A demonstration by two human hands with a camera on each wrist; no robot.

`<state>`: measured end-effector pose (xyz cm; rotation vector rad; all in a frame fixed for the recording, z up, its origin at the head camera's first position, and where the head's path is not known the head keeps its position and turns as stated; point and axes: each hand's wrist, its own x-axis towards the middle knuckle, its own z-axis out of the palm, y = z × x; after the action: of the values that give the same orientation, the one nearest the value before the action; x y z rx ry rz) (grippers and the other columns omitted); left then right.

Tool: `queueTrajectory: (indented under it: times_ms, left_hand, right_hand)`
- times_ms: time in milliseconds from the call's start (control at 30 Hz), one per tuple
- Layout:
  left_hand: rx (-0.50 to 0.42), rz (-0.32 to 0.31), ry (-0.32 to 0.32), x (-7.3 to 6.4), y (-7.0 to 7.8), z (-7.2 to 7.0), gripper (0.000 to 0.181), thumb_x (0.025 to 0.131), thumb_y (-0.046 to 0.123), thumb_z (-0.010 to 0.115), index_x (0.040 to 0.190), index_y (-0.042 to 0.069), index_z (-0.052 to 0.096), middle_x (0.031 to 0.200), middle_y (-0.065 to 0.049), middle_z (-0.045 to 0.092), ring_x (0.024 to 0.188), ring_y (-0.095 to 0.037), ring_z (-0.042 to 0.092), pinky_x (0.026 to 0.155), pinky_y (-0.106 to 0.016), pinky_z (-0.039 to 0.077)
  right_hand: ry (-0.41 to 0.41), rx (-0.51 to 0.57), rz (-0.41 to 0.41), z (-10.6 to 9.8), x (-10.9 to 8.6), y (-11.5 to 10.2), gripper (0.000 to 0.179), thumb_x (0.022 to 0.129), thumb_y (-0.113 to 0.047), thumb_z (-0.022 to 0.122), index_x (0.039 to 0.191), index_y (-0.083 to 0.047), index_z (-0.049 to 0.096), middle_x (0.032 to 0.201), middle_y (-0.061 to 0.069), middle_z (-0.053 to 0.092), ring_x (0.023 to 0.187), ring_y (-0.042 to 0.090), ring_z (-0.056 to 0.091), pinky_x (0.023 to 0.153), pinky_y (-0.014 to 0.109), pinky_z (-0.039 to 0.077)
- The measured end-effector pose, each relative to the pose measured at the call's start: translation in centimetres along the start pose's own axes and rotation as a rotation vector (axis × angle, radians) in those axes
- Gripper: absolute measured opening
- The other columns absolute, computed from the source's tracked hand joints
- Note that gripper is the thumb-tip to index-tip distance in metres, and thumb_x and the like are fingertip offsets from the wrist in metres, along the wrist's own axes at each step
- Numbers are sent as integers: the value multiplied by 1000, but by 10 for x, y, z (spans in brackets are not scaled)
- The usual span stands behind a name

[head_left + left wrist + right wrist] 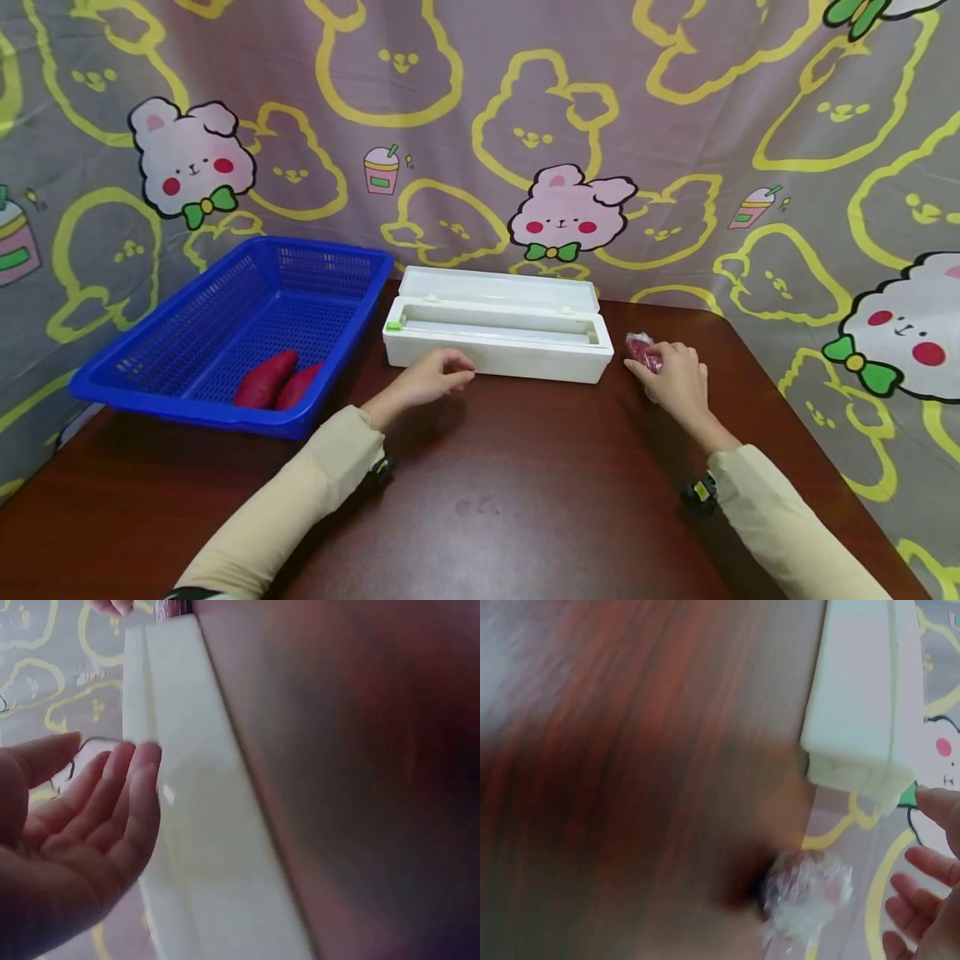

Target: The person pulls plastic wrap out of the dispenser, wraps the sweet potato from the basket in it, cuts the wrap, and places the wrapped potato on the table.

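A red sweet potato wrapped in clear cling film point(642, 348) lies on the table by the right end of the white cling film box point(498, 354). My right hand point(675, 379) is just over it; in the right wrist view the fingers point(915, 900) are spread, with a gap between them and the wrapped sweet potato point(806, 892). In front of the box's left half hovers my left hand point(431, 379), fingers loosely bent and holding nothing. The box's lid point(498, 289) is tipped back, showing a roll of film inside.
A blue plastic basket point(187, 414) stands at the left with unwrapped red sweet potatoes point(264, 382) in its near corner. Behind the brown table point(480, 500) hangs a curtain point(450, 125) printed with cartoon figures, also along the right side.
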<state>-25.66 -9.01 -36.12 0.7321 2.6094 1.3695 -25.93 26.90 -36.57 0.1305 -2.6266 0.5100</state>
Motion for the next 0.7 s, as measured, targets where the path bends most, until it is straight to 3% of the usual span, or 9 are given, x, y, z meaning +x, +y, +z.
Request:
queueTrajectory:
  times_ms: [100, 167, 267, 333, 467, 600, 700]
  left_hand:
    - [230, 59, 143, 3, 0, -11, 14, 81, 3, 61, 92, -5, 64, 82, -12, 63, 73, -22, 59, 65, -31, 47]
    - [389, 63, 241, 4, 1, -20, 11, 79, 2, 62, 88, -2, 66, 83, -10, 65, 74, -21, 59, 66, -32, 47]
    - [562, -4, 342, 7, 4, -32, 8, 79, 7, 65, 85, 4, 68, 83, -7, 66, 73, -22, 60, 62, -36, 47]
    - [627, -53, 373, 11, 5, -38, 7, 80, 10, 65, 85, 7, 69, 84, -6, 66, 75, -24, 61, 61, -39, 47]
    - [686, -105, 356, 21, 3, -47, 8, 80, 12, 66, 86, 9, 70, 87, -6, 66, 78, -26, 61, 63, -42, 47]
    - [724, -140, 259, 32, -2, -50, 14, 82, 14, 64, 94, 11, 71, 95, -6, 66, 87, -27, 59, 67, -42, 47]
    - [747, -159, 186, 38, -5, -50, 18, 84, 15, 62, 100, 13, 70, 101, -8, 64, 94, -30, 55, 69, -44, 47]
  right_hand:
    - [37, 75, -99, 5, 5, -7, 35, 77, -22, 70, 94, 7, 63, 88, 24, 56, 82, 36, 45, 69, 49, 35]
    - [43, 123, -165, 9, 9, -10, 27, 77, -15, 70, 91, 7, 64, 87, 23, 58, 82, 35, 46, 71, 48, 36]
    - [28, 184, -243, 14, 16, -16, 22, 77, -9, 69, 90, 8, 64, 86, 21, 60, 81, 33, 48, 70, 45, 37]
    - [14, 216, -291, 17, 21, -19, 22, 78, -8, 68, 91, 8, 64, 87, 20, 61, 83, 32, 50, 71, 44, 39]
    - [-8, 256, -367, 21, 31, -27, 23, 79, -10, 67, 94, 7, 64, 87, 16, 61, 78, 29, 52, 66, 41, 41]
    - [-63, 282, -403, 24, 41, -35, 25, 80, -9, 66, 97, 8, 64, 88, 16, 61, 77, 27, 50, 66, 40, 41]
    - [-166, 273, -413, 27, 49, -39, 31, 81, -12, 66, 104, 8, 62, 94, 19, 60, 82, 28, 49, 69, 42, 41]
